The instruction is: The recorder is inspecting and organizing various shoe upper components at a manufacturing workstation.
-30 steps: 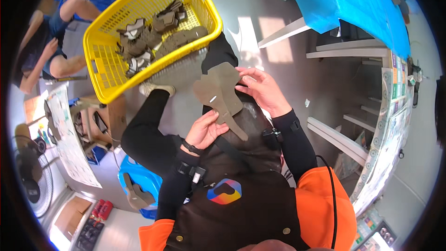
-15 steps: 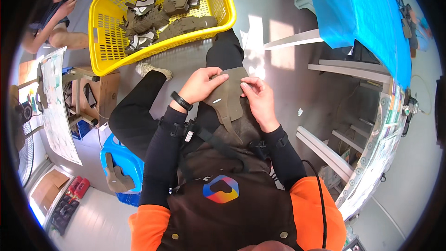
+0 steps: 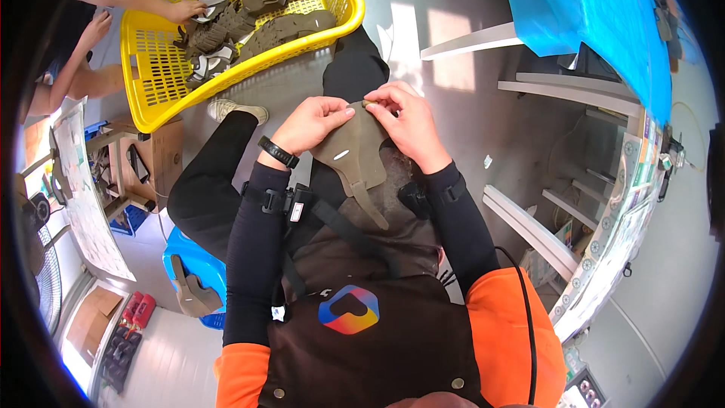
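A flat olive-brown cut piece (image 3: 353, 143), with a strap-like tail and a small white mark, hangs in front of my dark apron over my lap. Its top left edge is pinched between the thumb and fingers of my left hand (image 3: 313, 125). Close beside it, my right hand (image 3: 405, 117) pinches the top edge, where a small bit of the piece shows between thumb and fingertip. The two hands nearly meet there. The tail points down toward the apron.
Ahead to the left, a yellow basket (image 3: 140, 115) holds several similar brown pieces (image 3: 249, 23); a co-worker's hand (image 3: 185, 11) reaches into it. A blue stool (image 3: 177, 245) at my left carries another brown piece (image 3: 195, 295). White table legs (image 3: 529, 238) and a blue-covered table (image 3: 555, 0) stand at right.
My right hand has moved from the piece's right edge up to its top edge, nearer my left hand. A co-worker's hand has come into the yellow basket.
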`<state>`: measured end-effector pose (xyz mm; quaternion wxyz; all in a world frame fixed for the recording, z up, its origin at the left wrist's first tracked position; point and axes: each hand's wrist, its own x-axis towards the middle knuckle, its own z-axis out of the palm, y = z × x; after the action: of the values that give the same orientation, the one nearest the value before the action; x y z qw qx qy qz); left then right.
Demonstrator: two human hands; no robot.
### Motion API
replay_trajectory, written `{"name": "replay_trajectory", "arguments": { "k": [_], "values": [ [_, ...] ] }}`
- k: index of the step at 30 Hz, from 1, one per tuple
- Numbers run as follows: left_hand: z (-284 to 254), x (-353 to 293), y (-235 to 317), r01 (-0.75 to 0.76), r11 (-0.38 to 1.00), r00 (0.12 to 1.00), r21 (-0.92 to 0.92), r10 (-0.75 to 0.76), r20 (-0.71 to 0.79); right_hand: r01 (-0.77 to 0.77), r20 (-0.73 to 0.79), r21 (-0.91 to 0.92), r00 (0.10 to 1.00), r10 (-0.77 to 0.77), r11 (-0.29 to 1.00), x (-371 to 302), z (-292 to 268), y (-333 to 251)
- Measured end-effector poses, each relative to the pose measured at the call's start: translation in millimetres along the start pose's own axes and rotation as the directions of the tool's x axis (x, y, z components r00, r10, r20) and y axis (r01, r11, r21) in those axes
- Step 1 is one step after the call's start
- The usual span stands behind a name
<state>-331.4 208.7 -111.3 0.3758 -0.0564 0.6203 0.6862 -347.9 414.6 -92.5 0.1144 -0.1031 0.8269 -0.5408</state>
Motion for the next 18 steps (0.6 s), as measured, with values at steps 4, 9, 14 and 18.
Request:
{"name": "replay_trajectory", "arguments": {
  "k": [4,9,14,18],
  "values": [
    [-0.9,3.3,0.2,0.089,0.995,0.996,-0.055,-0.09,-0.021,0.003,0.075,-0.046,0.997,0.001,0.999,6.9,-1.3,1.5],
    [-0.5,3.6,2.0,0.085,0.994,0.995,-0.076,-0.088,-0.04,0.009,0.165,-0.036,0.986,-0.002,0.999,8.9,-6.6,-4.5],
    [4.5,2.2,6.9,0.105,0.989,0.991,-0.109,-0.113,-0.073,-0.002,0.222,-0.021,0.975,0.006,1.0,5.7,-9.1,-4.6],
    [-0.3,5.9,3.2,0.084,0.991,0.996,-0.106,-0.087,-0.03,0.059,0.126,-0.01,0.99,-0.057,0.998,13.8,-1.2,7.4]
  ]
}}
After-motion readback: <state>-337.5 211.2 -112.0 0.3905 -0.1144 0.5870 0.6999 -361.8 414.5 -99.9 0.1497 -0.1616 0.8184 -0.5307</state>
